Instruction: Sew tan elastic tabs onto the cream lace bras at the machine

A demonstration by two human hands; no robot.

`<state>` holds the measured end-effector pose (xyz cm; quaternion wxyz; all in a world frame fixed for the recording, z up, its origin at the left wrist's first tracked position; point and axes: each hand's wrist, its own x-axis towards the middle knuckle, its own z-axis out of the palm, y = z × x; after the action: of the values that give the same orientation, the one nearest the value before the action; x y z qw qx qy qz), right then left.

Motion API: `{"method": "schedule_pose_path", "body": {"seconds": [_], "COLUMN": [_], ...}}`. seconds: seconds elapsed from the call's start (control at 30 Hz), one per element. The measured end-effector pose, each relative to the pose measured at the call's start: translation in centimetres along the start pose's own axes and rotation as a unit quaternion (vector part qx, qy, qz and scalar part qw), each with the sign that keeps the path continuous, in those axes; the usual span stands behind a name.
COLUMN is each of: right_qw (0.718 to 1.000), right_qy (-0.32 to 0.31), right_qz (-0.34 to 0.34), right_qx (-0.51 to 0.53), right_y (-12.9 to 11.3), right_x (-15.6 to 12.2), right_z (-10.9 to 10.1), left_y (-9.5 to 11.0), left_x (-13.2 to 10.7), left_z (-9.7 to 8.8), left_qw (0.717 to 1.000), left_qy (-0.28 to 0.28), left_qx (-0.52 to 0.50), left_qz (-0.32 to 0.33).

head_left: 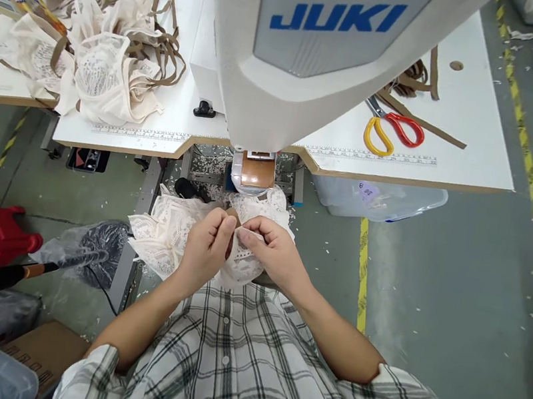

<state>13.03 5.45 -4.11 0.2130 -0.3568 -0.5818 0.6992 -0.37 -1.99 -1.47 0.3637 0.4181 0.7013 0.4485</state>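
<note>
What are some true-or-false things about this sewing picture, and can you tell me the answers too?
1. The left hand and the right hand both pinch the lace fabric. True.
2. The scissors lie on the white table. True.
3. The scissors have blue handles. False: one handle is red, the other yellow.
4. The pile of cream garments sits to the right of the sewing machine. False: it sits to its left.
</note>
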Motion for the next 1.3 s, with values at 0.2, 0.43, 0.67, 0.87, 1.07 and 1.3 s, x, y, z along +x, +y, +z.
{"method": "schedule_pose_path", "body": {"seconds": [0.2, 0.43, 0.67, 0.87, 1.07, 1.3], "right_qw": [0.992, 0.963, 0.933, 0.965, 0.998, 0.989], "right_qy": [0.088, 0.08, -0.037, -0.01, 0.022, -0.029], "right_qz": [-0.071, -0.123, 0.037, 0.024, -0.057, -0.113], "right_qx": [-0.048, -0.224, -0.357, -0.26, -0.022, -0.087], "right_y": [0.1, 5.3, 11.6, 8.3, 5.5, 3.0], "right_x": [0.6, 3.6, 6.3, 3.1, 0.0, -1.3], "right_z": [0.2, -5.0, -9.1, -11.1, -9.5, -7.8], "left_y": [-0.5, -1.0, 0.4, -1.0, -2.2, -1.4], "left_x": [0.6, 0.9, 1.9, 5.7, 7.5, 6.3], "left_z": [0.4, -0.2, -1.2, -4.4, 0.5, 5.5], "left_qw": [0.998, 0.981, 0.996, 0.987, 0.981, 0.972], "left_qy": [-0.005, -0.014, -0.033, 0.046, -0.043, -0.225], "left_qx": [-0.048, -0.161, -0.056, 0.156, 0.181, -0.064], "left_qz": [-0.039, -0.105, -0.054, -0.015, 0.045, -0.017]}}
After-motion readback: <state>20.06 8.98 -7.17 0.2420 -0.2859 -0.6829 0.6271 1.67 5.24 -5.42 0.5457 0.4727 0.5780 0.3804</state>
